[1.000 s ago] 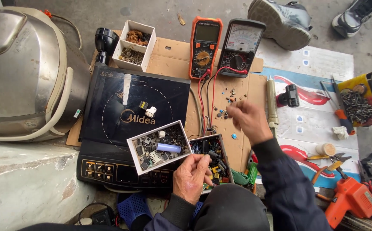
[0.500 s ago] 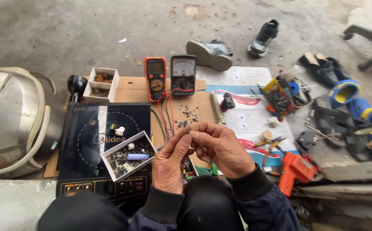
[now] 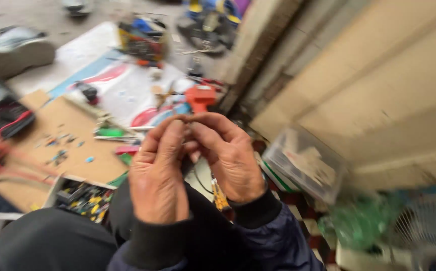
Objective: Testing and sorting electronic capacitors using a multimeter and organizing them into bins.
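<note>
Something tiny, too blurred to identify, sits pinched between the curled left hand (image 3: 158, 173) and right hand (image 3: 228, 155), fingertips touching.

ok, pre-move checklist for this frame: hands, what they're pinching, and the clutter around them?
1. Both hands in view: ok. Left hand and right hand are raised together in front of the body.
2. Fingertips meeting: ok, they pinch together at the top.
3. What is pinched: cannot tell, too small and blurred.
4. Parts box within reach: ok, it sits just below and left of the left hand.
5. Loose small parts on the cardboard sheet: not ok, they lie scattered.
6. Image sharpness: not ok, the view is motion-blurred, and the orange tool beyond the hands shows only as a shape.
</note>
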